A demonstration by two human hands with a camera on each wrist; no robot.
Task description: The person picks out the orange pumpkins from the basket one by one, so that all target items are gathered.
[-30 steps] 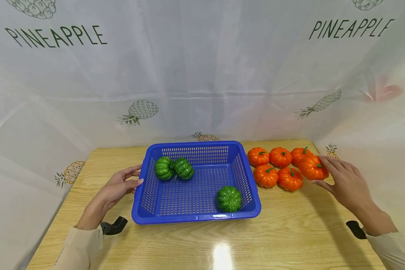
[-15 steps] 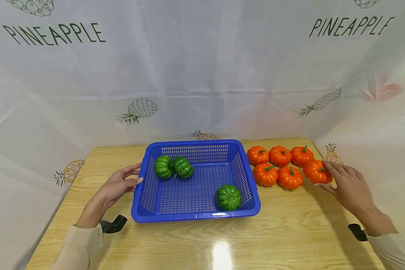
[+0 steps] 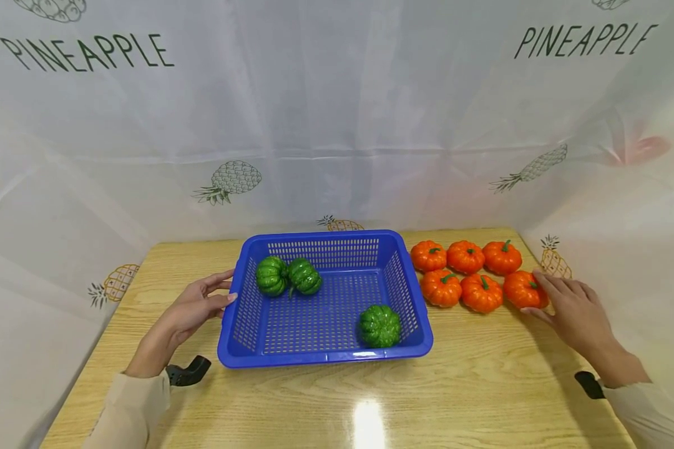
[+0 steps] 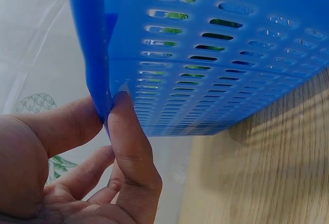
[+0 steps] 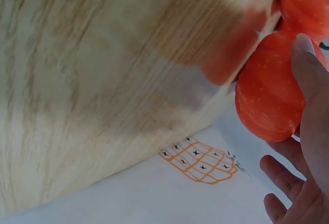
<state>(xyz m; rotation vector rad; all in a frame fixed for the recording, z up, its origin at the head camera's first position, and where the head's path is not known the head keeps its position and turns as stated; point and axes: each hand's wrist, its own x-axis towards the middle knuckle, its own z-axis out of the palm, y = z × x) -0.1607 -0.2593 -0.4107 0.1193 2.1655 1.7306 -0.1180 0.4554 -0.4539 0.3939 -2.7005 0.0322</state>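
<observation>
A blue plastic basket with slotted walls stands mid-table. Its left rim is pinched between the thumb and fingers of my left hand, as the left wrist view also shows. Two green pumpkins lie at the basket's back left and one green pumpkin at its front right. At the right, my right hand holds an orange pumpkin at the end of the front row; in the right wrist view the thumb lies over this orange pumpkin, which seems to rest on the table.
Several other orange pumpkins form two rows right of the basket, close to its wall. The wooden table ends at a white pineapple-print curtain behind and at both sides.
My right hand has lowered the orange pumpkin from over the back row to the right end of the front row. The left hand stays on the basket rim.
</observation>
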